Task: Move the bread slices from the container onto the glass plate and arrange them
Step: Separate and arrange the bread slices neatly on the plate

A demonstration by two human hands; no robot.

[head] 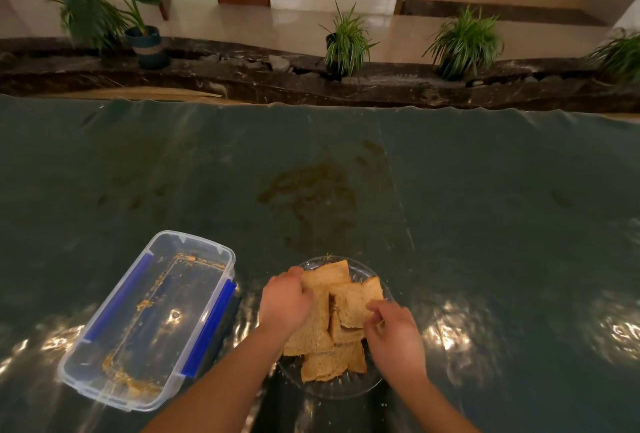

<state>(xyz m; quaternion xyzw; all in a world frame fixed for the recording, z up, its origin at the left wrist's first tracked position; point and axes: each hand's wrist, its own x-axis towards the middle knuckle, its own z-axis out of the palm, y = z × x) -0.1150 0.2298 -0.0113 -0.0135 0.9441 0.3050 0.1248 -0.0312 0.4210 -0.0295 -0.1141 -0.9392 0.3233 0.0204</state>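
- Container (145,321): clear plastic with blue clips, lidless on the tabletop (485,224) to your left; it holds only crumbs, so the transfer looks complete.
- Bread slices (349,304): all lie overlapped on the glass plate (332,389), just right of the container; arranging is the part that remains.
- Left hand (285,301): fingers curled onto the left edge of the far slice, apparently pinching it; the grip itself is hidden behind the knuckles.
- Right hand (394,332): fingers bent and closed lightly on the near edge of the right-hand slice.
- Edges: the nearest slices sit close to the plate rim, and one left-hand slice seems to overhang it; nudge inward, not outward.
- Open room: the tabletop is bare beyond and to the right of the plate, apart from a brown stain (311,197); the container stands near on the left.
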